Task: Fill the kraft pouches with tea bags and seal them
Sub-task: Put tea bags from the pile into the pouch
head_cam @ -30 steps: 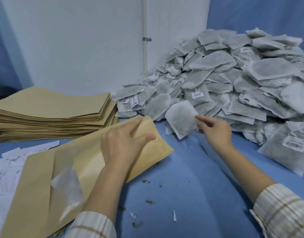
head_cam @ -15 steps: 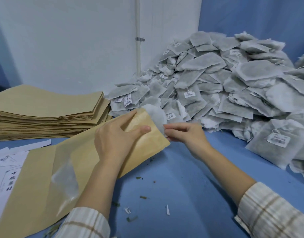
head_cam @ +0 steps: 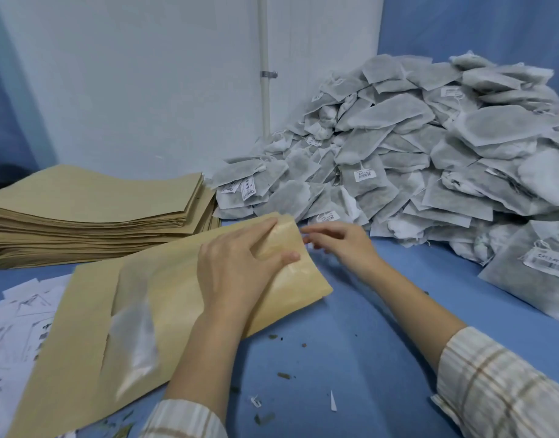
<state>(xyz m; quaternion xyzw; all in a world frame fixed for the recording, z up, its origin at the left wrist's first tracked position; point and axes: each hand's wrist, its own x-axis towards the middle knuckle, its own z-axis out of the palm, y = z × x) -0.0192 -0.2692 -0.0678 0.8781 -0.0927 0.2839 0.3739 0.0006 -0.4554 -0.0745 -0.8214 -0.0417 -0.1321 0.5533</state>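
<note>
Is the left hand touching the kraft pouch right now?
Touching. The head view shows the left hand lying on the kraft pouch, with its fingers and thumb gripping the paper at the mouth end.

White tags on tea bags (head_cam: 368, 184) carry barcodes and short printed lines, too small to read; the tag on the nearest tea bag at right (head_cam: 545, 263) likewise; printed paper sheets (head_cam: 22, 327) at the left edge show dark Chinese characters and line drawings, blurred beyond reading.
</note>
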